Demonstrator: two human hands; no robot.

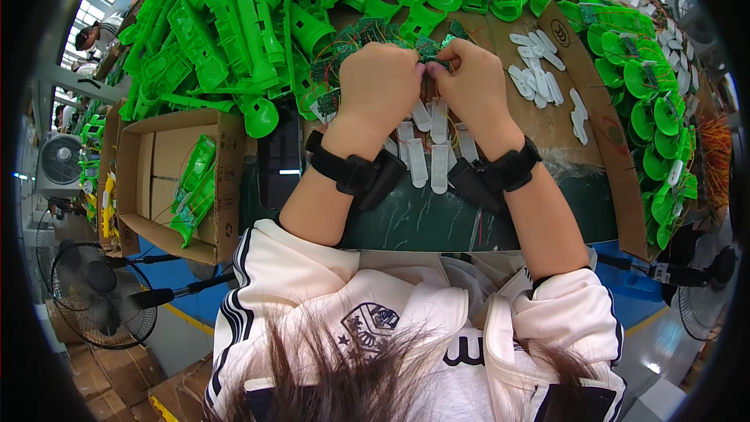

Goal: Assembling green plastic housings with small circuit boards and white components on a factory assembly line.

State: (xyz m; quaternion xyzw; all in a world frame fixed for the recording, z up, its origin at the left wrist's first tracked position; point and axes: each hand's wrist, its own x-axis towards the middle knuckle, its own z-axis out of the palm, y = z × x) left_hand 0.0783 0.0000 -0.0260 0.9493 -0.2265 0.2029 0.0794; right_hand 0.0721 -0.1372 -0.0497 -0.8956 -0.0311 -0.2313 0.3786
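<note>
Both grips closed on one small green circuit board (432, 62), pinched between left hand (379, 78) and right hand (474, 82), knuckles up, wrists strapped in black. Held above the dark green worktop (414, 215), just over a row of white plastic pieces (430, 152). Left of the board, an open cardboard box (168, 187) with green parts; behind it, heaped green plastic mouldings (234, 23).

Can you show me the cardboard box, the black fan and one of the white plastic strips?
cardboard box (226, 148): head view, its right wall.
black fan (98, 281): head view, its round grille.
white plastic strip (439, 168): head view, its middle.
</note>
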